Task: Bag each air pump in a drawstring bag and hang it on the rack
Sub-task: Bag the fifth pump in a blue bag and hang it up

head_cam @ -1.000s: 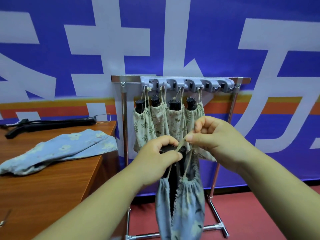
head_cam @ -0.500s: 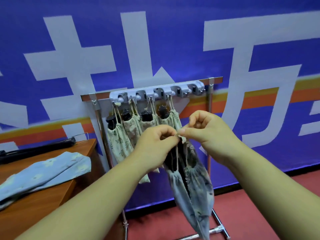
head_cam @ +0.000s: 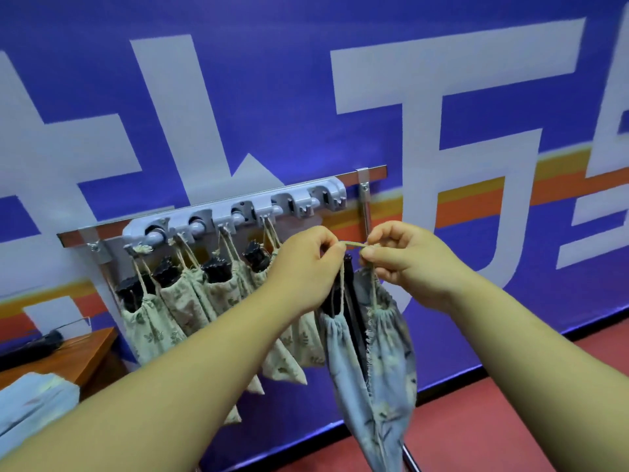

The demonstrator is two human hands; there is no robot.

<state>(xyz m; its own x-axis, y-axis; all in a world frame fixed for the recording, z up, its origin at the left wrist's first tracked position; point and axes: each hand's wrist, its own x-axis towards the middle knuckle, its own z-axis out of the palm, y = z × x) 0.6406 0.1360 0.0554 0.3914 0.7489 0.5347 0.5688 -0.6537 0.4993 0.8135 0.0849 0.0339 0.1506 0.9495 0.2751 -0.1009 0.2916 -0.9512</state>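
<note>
Item in hand: one blue floral drawstring bag (head_cam: 388,369), hanging below your hands in front of the right end of the rack (head_cam: 238,212), not on a hook. Contents: one black air pump (head_cam: 348,277), its top standing out of the bag's gathered mouth. Your left hand (head_cam: 303,267) and right hand (head_cam: 408,260) each have fingers curled, pinching the tan drawstring (head_cam: 355,245), which is stretched taut and level between them; the picture is soft here, so any knot in it cannot be made out. On the rack: four pale green-print bags (head_cam: 190,301), each hung by its cord from a hook, a black pump head showing at each mouth. At lower left: a wooden table (head_cam: 92,349) carrying another blue bag (head_cam: 34,400) and a black pump (head_cam: 30,345) lying flat.
</note>
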